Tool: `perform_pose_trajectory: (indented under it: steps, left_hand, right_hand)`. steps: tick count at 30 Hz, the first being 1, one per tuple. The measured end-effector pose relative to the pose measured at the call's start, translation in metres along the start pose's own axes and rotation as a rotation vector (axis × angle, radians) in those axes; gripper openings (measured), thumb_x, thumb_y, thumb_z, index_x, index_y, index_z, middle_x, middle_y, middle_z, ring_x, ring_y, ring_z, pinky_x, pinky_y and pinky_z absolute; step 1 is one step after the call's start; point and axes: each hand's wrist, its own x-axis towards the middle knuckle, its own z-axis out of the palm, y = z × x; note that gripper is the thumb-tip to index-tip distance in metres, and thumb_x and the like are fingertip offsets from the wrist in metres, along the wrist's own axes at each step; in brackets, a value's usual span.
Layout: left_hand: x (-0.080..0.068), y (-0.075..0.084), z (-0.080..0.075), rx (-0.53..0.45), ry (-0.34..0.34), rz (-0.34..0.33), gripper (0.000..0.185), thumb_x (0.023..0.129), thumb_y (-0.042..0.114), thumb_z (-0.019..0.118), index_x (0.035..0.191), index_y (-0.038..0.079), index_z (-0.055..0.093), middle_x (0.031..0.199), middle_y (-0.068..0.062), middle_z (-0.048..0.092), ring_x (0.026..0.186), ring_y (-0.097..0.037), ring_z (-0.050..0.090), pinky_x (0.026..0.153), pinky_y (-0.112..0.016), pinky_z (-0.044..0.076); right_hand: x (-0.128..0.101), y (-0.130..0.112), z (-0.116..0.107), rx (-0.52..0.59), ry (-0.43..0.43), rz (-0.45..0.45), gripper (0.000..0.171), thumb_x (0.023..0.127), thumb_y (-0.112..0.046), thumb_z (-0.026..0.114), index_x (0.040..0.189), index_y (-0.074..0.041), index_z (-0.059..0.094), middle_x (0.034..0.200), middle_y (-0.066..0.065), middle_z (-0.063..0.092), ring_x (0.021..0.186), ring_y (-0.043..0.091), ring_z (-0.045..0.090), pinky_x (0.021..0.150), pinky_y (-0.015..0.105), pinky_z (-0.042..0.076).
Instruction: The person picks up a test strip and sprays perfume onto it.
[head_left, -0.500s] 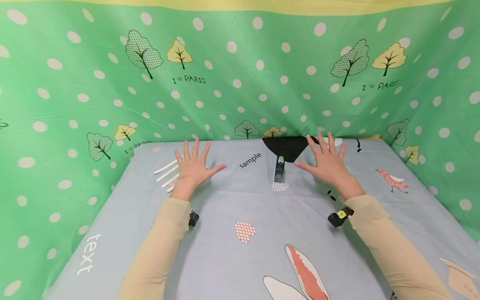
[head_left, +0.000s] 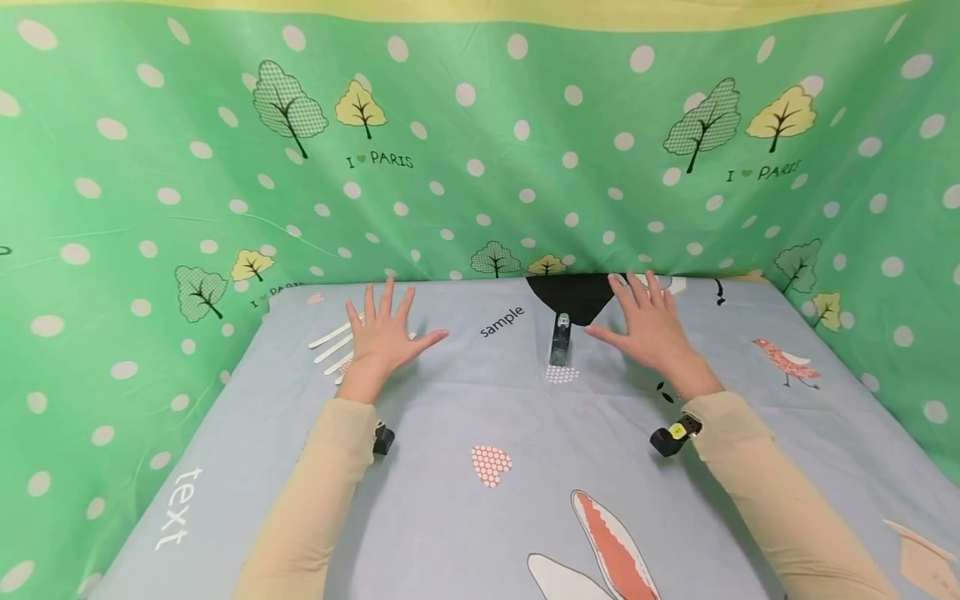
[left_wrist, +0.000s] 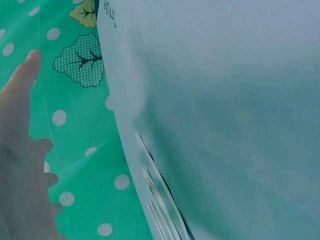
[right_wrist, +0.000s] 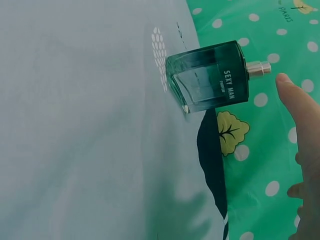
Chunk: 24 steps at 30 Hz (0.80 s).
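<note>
— Both hands first: what are they doing?
— Left hand [head_left: 383,333] and right hand [head_left: 651,327] hover palm-down over the worktop [head_left: 480,417], fingers spread and straight, holding nothing. They are well apart, with the perfume bottle [head_left: 559,338] between them, nearer the right hand.
— How does the bottle stand?
— Upright on its base, long axis vertical, silver spray nozzle pointing up. It sits just in front of a black triangular print [head_left: 573,294] on the cloth.
— And its look?
— Flat, rectangular, dark green glass, see-through toward the bottom. The right wrist view shows white lettering, "SEXY MAN", on its face.
— What does it stand on?
— A smooth pale blue printed cloth; a green polka-dot curtain [head_left: 480,150] with trees hangs behind.
</note>
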Motion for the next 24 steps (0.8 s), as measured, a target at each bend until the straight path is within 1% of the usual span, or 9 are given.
perform_pose_trajectory:
  steps: [4,10,14,19,21,24]
  left_hand:
    - [-0.001,-0.003,0.001,-0.001,-0.003,0.000,0.106,0.080,0.086,0.045,0.161,0.025,0.015,0.169,-0.011,-0.001,0.154,-0.044,-0.005,0.120,-0.072,-0.007]
    - [-0.002,-0.007,0.000,0.004,-0.009,0.000,0.106,0.081,0.085,0.046,0.161,0.022,0.016,0.169,-0.013,0.002,0.155,-0.044,0.001,0.121,-0.072,-0.003]
    - [-0.003,-0.008,-0.001,0.009,-0.013,-0.001,0.106,0.081,0.085,0.046,0.161,0.021,0.016,0.169,-0.013,0.004,0.155,-0.043,0.003,0.121,-0.071,0.001]
    - [-0.002,-0.011,0.000,0.018,-0.007,0.003,0.105,0.082,0.084,0.046,0.161,0.020,0.017,0.168,-0.014,0.008,0.154,-0.042,0.010,0.122,-0.070,0.006]
    - [-0.002,-0.012,0.000,0.014,-0.008,0.005,0.104,0.083,0.083,0.047,0.161,0.020,0.017,0.168,-0.015,0.010,0.153,-0.042,0.012,0.122,-0.069,0.008]
    - [-0.003,-0.012,-0.002,-0.002,-0.013,0.009,0.103,0.084,0.081,0.048,0.160,0.019,0.019,0.168,-0.016,0.012,0.153,-0.043,0.014,0.123,-0.068,0.010]
  right_hand:
    - [0.002,-0.002,0.003,0.015,0.004,-0.019,0.099,0.089,-0.069,0.056,0.161,-0.013,0.016,0.164,0.025,0.017,0.153,0.047,0.002,0.123,0.066,0.009]
    - [0.005,-0.008,0.005,0.048,0.001,-0.047,0.099,0.090,-0.067,0.057,0.160,-0.011,0.016,0.164,0.023,0.018,0.153,0.044,0.009,0.126,0.058,0.011]
    - [0.006,-0.014,0.004,0.093,0.007,-0.055,0.097,0.090,-0.066,0.059,0.159,-0.012,0.020,0.164,0.021,0.021,0.153,0.042,0.014,0.125,0.059,0.018]
    - [0.006,-0.021,0.006,0.156,0.018,-0.065,0.092,0.090,-0.062,0.062,0.159,-0.014,0.024,0.162,0.019,0.028,0.149,0.042,0.027,0.118,0.064,0.030]
    - [0.007,-0.023,0.007,0.171,0.015,-0.066,0.092,0.090,-0.062,0.063,0.159,-0.015,0.024,0.161,0.018,0.030,0.147,0.042,0.031,0.117,0.064,0.032]
    - [0.008,-0.026,0.010,0.195,0.000,-0.064,0.094,0.088,-0.063,0.064,0.159,-0.016,0.024,0.161,0.017,0.031,0.147,0.042,0.032,0.117,0.063,0.033]
